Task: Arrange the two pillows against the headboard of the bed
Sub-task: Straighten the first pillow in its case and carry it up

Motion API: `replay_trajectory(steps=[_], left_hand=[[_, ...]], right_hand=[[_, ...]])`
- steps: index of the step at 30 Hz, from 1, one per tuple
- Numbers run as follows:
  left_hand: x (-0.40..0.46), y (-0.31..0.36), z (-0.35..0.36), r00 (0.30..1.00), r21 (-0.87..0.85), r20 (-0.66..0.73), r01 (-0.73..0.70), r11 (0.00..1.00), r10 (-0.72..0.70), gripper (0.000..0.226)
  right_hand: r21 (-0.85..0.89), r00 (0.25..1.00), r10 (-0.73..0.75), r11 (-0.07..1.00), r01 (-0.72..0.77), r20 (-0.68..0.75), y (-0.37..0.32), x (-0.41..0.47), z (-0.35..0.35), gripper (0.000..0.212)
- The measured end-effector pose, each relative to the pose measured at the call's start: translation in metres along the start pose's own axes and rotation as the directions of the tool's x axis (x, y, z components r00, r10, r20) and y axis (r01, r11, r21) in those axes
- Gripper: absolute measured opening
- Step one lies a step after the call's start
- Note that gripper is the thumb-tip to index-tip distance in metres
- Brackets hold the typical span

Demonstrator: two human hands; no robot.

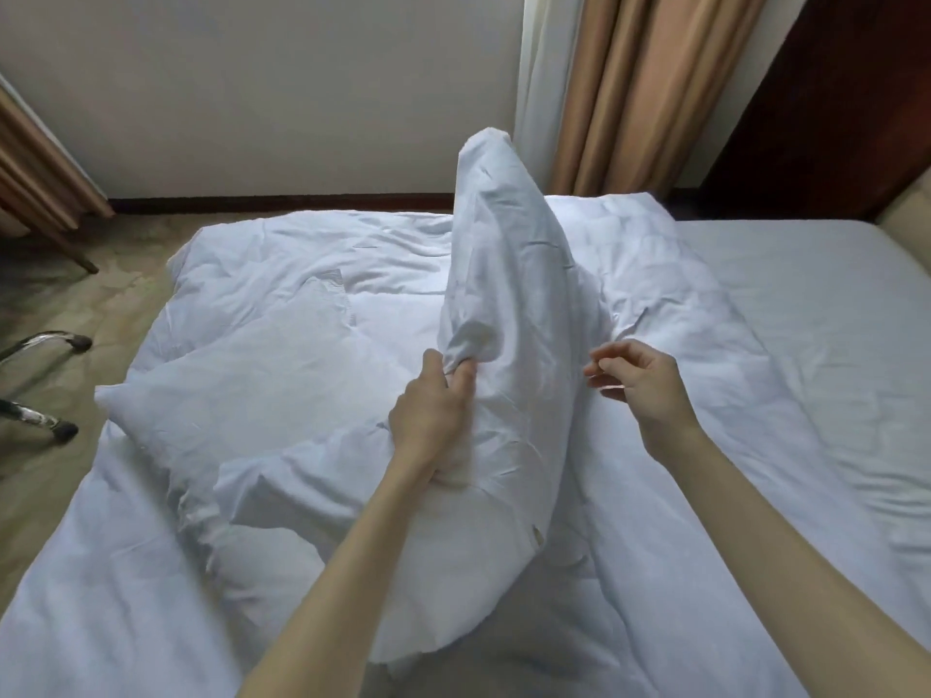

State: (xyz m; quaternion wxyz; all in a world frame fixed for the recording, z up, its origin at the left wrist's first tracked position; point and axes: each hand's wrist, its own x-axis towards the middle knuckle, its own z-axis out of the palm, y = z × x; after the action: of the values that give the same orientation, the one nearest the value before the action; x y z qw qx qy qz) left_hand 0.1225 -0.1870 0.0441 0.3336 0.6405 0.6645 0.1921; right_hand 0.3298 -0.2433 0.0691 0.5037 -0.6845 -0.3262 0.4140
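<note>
A white pillow (509,294) stands on end in the middle of the bed, its top corner pointing up. My left hand (433,410) pinches a fold of its cover on the left side. Just to the right of the pillow, my right hand (640,380) hovers with fingers apart and holds nothing. A second white pillow (242,395) lies flat on the rumpled duvet (352,254) to the left. The beige padded headboard (907,204) shows at the far right edge.
Bare white sheet (806,294) covers the right part of the bed toward the headboard. Tan curtains (650,93) and a dark wooden panel (831,93) stand behind. Metal chair legs (45,385) rest on the floor at the left.
</note>
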Motion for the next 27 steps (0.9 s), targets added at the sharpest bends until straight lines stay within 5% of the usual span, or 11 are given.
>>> replay_trajectory(steps=[11, 18, 22, 27], left_hand=[[-0.114, 0.065, 0.091, 0.988, 0.076, 0.117, -0.114, 0.991, 0.104, 0.03], [-0.148, 0.098, 0.158, 0.991, -0.058, 0.075, -0.108, 0.993, 0.112, 0.017], [-0.149, 0.083, 0.186, 0.997, -0.108, 0.066, -0.033, 0.994, 0.041, 0.021], [-0.121, 0.053, 0.206, 0.977, 0.065, 0.204, 0.047, 0.997, -0.06, 0.039]], right_hand=[[0.0, 0.997, 0.062, 0.998, -0.063, 0.036, 0.043, -0.05, -0.147, 0.02], [0.084, 0.952, 0.29, 0.951, -0.298, 0.095, 0.099, -0.046, -0.206, 0.03], [0.019, 0.809, 0.575, 0.814, -0.581, 0.126, 0.145, -0.051, -0.226, 0.018], [0.15, 0.625, 0.779, 0.624, -0.767, -0.049, 0.2, -0.063, -0.268, 0.016]])
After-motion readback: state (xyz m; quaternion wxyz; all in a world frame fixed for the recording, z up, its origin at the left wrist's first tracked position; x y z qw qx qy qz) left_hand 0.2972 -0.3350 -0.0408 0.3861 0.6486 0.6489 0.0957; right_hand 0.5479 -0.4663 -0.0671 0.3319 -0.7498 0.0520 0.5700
